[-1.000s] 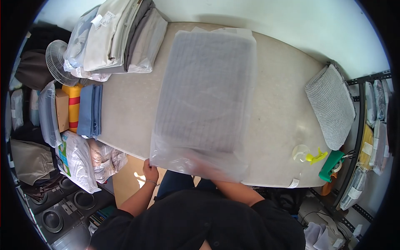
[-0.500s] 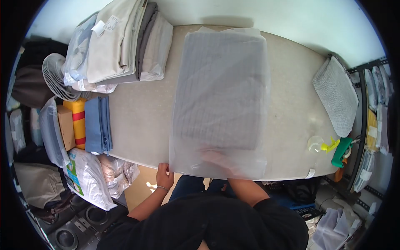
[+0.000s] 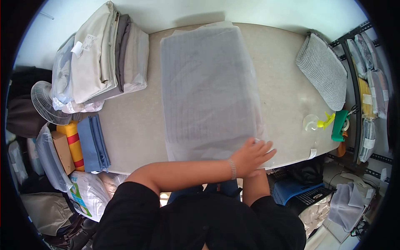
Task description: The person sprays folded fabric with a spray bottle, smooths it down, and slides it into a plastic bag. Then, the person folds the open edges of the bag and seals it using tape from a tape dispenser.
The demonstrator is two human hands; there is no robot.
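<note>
A frosted plastic bag point(image 3: 204, 150) lies flat on the table, with a folded grey cloth point(image 3: 208, 87) showing through it. My left arm reaches across the bag's near end. My left hand point(image 3: 252, 157), with a bracelet at the wrist, is at the bag's near right corner, its fingers spread and pointing right. Below it my right forearm point(image 3: 255, 188) comes up to the table edge. My right hand is hidden beneath my left hand and the bag's edge, so its fingers do not show.
A stack of folded fabrics point(image 3: 98, 58) stands at the back left, near a fan point(image 3: 49, 102) and folded blue cloth point(image 3: 92, 141). On the right are a grey woven cloth point(image 3: 323, 71), a spray bottle point(image 3: 318, 123) and a green tape dispenser point(image 3: 340, 126). Shelves point(image 3: 357, 104) line the right side.
My left hand has moved from the bag's near left corner across to its near right corner. My right hand, seen through the plastic before, is now covered. The view has shifted slightly.
</note>
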